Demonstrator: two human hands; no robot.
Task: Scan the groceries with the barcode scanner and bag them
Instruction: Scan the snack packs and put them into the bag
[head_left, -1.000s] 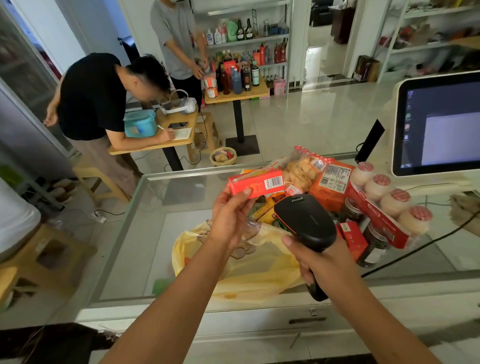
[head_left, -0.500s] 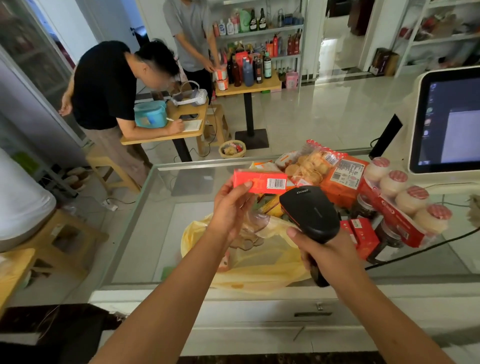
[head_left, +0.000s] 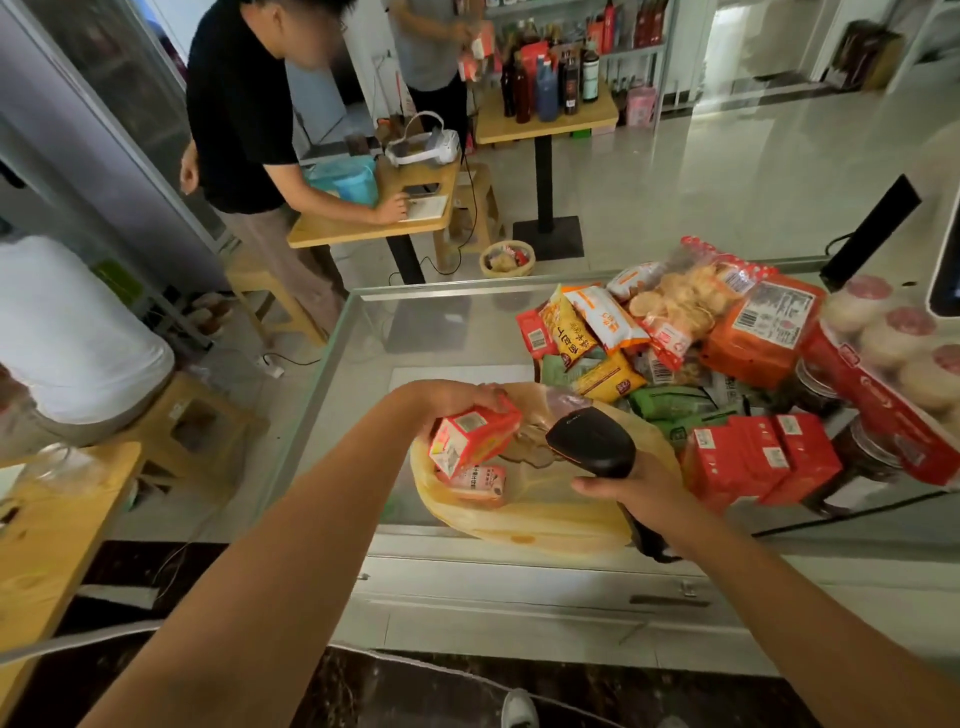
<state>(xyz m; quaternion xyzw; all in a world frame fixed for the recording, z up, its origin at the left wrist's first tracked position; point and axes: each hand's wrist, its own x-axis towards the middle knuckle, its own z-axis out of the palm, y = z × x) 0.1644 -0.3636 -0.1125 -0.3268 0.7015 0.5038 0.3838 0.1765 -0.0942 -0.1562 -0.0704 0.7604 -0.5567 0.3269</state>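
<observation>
Head view: you are holding a red carton (head_left: 475, 434) with your left hand (head_left: 457, 402), fingers curled round its top. It is hanging just above the mouth of the yellow plastic bag (head_left: 545, 519), which is lying slack on the glass counter (head_left: 358, 384). Your right hand (head_left: 639, 488) is clenching the handle of the barcode scanner (head_left: 592, 447), and the scanner's head is hovering over the bag, just beside the carton.

I judge that you are bagging this carton now, and that the task is only at its beginning. Inside the bag I am seeing only one pink packet (head_left: 475, 480), directly under the carton; the rest of the inside is hidden.

Much is remaining. Behind the bag the heap of snack packets (head_left: 597, 332) is waiting, and right of the bag the red boxes (head_left: 758, 457), dark jars (head_left: 872, 457), an orange pack (head_left: 763, 327) and a sleeve of red-lidded cups (head_left: 893, 343).

What is standing in your way: both hands are occupied, so nobody is holding the bag's mouth open, and the scanner is crowding the opening. The scanner's cable (head_left: 841, 519) is running along the counter right of the bag. Two persons are working at small tables far behind the bag, well apart from you.
</observation>
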